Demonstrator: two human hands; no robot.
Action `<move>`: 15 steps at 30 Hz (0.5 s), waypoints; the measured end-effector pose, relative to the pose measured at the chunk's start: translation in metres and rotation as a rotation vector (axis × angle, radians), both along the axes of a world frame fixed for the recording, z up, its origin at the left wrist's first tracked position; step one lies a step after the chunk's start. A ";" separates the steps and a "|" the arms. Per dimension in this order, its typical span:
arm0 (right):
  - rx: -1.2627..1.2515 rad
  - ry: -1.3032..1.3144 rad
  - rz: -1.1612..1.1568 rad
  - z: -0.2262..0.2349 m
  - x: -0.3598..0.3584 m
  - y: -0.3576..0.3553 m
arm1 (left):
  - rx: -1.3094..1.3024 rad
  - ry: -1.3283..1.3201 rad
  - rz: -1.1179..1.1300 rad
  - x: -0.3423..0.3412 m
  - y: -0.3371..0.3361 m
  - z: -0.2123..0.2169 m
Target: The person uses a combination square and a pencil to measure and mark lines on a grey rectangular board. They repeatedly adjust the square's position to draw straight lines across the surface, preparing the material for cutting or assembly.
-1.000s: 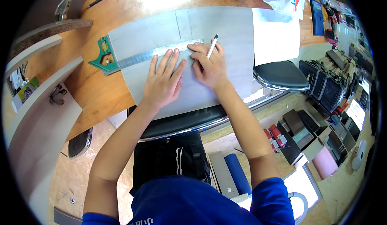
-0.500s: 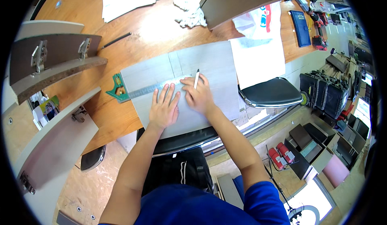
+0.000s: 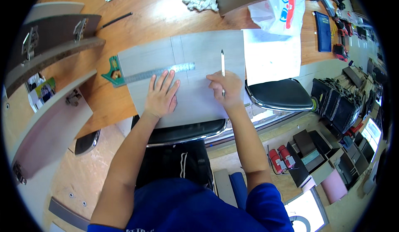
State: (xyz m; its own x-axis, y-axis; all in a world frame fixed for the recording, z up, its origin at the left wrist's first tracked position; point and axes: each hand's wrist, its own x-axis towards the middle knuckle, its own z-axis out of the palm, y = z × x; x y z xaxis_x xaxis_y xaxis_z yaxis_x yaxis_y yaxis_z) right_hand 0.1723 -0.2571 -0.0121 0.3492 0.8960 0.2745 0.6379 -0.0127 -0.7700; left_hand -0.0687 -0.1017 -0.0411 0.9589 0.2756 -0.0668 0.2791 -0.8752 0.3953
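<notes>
Over one board (image 3: 208,53) | left hand (image 3: 158,99): one ruler (image 3: 185,67) | right hand (image 3: 231,89): one pen (image 3: 222,63)

This is a workshop of the cabinet or furniture kind. At the fingers (image 3: 165,81) of the left hand (image 3: 159,102), a green-headed combination square (image 3: 143,76) lies across a line-marked grey board (image 3: 199,103). Left of the fingers stand panels (image 3: 45,128) with metal cabinet hinges (image 3: 30,44). Far to their right are what look like red-and-black power tools (image 3: 341,51); nearer the body there, red fire extinguishers (image 3: 276,161).
</notes>
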 end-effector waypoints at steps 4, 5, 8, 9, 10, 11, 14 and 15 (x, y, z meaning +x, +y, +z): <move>-0.004 0.542 -0.186 0.021 -0.015 0.031 | -0.003 0.016 0.001 0.001 0.001 0.002; -0.017 0.707 -0.264 0.026 -0.020 0.041 | -0.003 0.032 0.002 0.001 0.001 0.003; 0.124 0.681 -0.297 -0.006 -0.023 0.063 | 0.002 0.071 0.001 0.003 0.000 0.007; 0.089 0.720 -0.307 -0.010 -0.023 0.066 | 0.004 0.077 -0.001 0.004 0.000 0.007; 0.053 0.761 -0.314 -0.010 -0.023 0.072 | 0.007 0.086 0.000 0.004 0.000 0.007; 0.017 0.802 -0.321 -0.009 -0.024 0.077 | 0.003 0.100 0.002 0.003 0.000 0.008; -0.175 0.923 -0.238 -0.007 -0.015 0.083 | -0.001 0.137 0.006 0.002 -0.001 0.007; -0.202 0.844 -0.241 -0.008 -0.014 0.082 | 0.001 0.147 0.004 0.001 -0.002 0.005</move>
